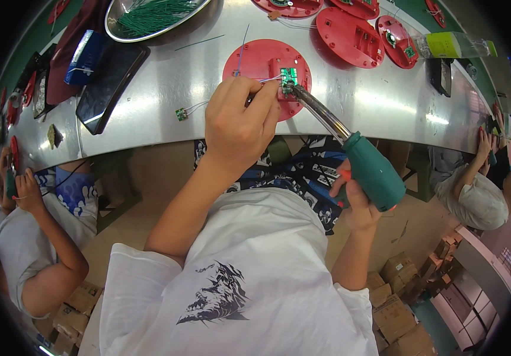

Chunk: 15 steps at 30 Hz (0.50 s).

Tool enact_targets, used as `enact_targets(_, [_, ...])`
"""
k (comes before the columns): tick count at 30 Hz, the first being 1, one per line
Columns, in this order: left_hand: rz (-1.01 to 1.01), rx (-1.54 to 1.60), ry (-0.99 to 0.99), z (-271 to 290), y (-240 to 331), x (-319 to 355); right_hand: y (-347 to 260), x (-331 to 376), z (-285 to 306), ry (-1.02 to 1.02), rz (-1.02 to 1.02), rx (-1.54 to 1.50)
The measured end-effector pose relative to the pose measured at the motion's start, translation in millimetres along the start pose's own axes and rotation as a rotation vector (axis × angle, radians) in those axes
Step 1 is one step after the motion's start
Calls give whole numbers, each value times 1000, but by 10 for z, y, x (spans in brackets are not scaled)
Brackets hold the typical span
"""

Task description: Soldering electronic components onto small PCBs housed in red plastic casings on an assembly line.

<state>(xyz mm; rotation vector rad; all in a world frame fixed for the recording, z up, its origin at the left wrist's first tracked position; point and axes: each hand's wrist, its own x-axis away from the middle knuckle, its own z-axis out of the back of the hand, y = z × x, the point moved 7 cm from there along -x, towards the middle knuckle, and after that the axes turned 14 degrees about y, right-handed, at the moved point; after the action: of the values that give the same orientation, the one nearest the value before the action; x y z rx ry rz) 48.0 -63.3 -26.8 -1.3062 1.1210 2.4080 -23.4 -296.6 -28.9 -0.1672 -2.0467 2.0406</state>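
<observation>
Your left hand (240, 121) pinches thin wires beside the small green circuit board (288, 78) on the red disc (265, 66); your right hand (356, 204) grips the soldering iron (374, 169), tip at the board—light, fragile, hold its edges.

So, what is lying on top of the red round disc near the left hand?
A small green circuit board lies on the red disc, the soldering tool tip touching it. The left hand covers the disc's lower edge.
</observation>
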Motion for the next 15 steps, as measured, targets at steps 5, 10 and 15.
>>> enact_targets(5, [16, -2, -7, -5, 10, 21, -130, -10, 109, 85, 224, -11])
enact_targets(10, [1, 4, 15, -1, 7, 9, -228, -105, 166, 110, 280, 28])
enact_targets(15, [10, 0, 0, -9, 11, -14, -224, -139, 151, 99, 297, 41])
